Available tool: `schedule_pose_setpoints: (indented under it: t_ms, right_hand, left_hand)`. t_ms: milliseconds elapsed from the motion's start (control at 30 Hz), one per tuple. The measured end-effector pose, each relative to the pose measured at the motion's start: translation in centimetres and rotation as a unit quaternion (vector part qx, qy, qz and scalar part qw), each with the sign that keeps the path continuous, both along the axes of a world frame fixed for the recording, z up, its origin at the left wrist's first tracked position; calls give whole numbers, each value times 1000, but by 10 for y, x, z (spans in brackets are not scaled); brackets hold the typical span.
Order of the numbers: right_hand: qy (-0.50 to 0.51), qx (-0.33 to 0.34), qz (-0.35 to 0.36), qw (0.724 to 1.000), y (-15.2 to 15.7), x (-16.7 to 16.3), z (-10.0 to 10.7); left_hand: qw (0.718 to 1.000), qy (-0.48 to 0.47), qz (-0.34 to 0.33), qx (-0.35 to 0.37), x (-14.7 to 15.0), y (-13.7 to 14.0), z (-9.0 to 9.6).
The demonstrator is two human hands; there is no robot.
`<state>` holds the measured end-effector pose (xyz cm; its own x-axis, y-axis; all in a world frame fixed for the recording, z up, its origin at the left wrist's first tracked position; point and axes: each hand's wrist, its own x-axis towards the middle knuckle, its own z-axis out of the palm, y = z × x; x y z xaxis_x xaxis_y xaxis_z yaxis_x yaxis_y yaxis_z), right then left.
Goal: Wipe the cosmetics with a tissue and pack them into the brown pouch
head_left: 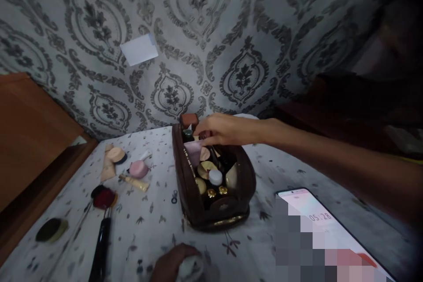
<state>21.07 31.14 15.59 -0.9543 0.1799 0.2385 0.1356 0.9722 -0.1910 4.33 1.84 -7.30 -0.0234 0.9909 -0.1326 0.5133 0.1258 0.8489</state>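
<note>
A dark brown zippered makeup bag [214, 207] stands unzipped on the patterned cloth, packed with several cosmetics, including a white-lidded jar [215, 177] and gold caps [211, 193]. My right hand [220, 128] reaches into its far end, fingers curled around a small dark red item [205, 134]; whether they grip it is unclear. The thumb is beside a pale pink flat packet [193, 152]. At the bottom edge, my left hand [175, 262] is closed around a whitish rounded container [191, 269], partly cut off by the frame.
Left of the bag lie a pink round container [139, 168], a beige tube [108, 165], a small gold tube [135, 182], a dark red round item [105, 198], a black-handled brush [101, 246] and a dark round lid [52, 229]. A phone [322, 211] lies right. Patterned wall behind.
</note>
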Motion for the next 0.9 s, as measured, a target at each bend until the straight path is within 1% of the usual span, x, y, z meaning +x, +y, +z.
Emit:
schedule_pose_setpoints:
  t_ms: [33, 100, 133, 233, 300, 367, 467, 533, 600, 667, 767, 833, 900]
  right_hand:
    - [21, 17, -13, 1000, -3, 4, 1]
    - [87, 55, -20, 994, -14, 11, 2]
    - [129, 68, -20, 989, -22, 14, 3]
    - [241, 77, -11, 967, -57, 25, -1]
    - [284, 74, 1, 956, -85, 29, -8]
    - [300, 52, 19, 952, -115, 30, -18]
    - [292, -4, 56, 955, -154, 23, -34]
    - [266, -56, 75, 959, -175, 13, -43]
    - [244, -121, 82, 959, -191, -1, -52]
    - [238, -191, 75, 949, -203, -17, -63]
    - [242, -293, 27, 925, -214, -45, -86]
    - [218, -373, -10, 902, -219, -64, -103]
    - [167, -442, -22, 881, -227, -84, -120]
  left_hand:
    - [1000, -15, -10, 13, 4, -2, 9]
    - [995, -42, -44, 84, 11, -3, 29]
    - [993, -39, -43, 104, 14, -2, 40]
    - [992, -30, -30, 121, 21, 0, 66]
    - [991, -32, -20, 130, 23, 0, 76]
    - [990, -38, -10, 137, 23, -1, 78]
    - [984, -57, -6, 167, 20, -2, 74]
    - [980, -75, -6, 187, 17, -4, 74]
    - [979, -79, -4, 189, 14, -7, 79]
    - [982, -62, -7, 177, 9, -14, 90]
    - [987, 12, 6, 158, -8, -31, 107]
    - [982, 103, 54, 148, -26, -47, 114]
    - [960, 212, 128, 132, -50, -64, 116]
